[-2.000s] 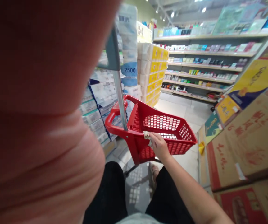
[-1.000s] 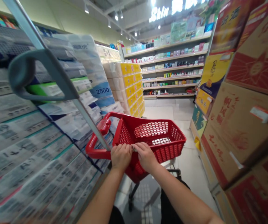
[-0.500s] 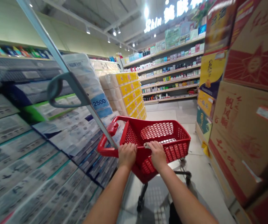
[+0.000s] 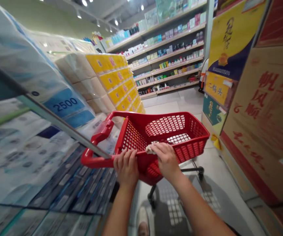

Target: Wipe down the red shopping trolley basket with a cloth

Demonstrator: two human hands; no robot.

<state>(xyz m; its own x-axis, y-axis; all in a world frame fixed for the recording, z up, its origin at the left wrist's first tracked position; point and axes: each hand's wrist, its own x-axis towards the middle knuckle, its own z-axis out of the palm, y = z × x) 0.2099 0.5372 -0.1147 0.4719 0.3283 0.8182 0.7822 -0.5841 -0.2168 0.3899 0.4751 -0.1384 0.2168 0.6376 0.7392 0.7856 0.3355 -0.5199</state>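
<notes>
The left hand [image 4: 126,168] curls its fingers over the near rim of the red basket cart [image 4: 166,131]. Beside it, the right hand [image 4: 164,160] pinches a crumpled pale scrap [image 4: 150,149] at that rim. Yellow-sided packs [image 4: 118,82] stand beyond, before stocked shelves [image 4: 168,59].

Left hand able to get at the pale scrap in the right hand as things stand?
Probably yes: left hand rests on the basket rim close by, nothing between, though the right hand pinches the pale scrap.
</notes>
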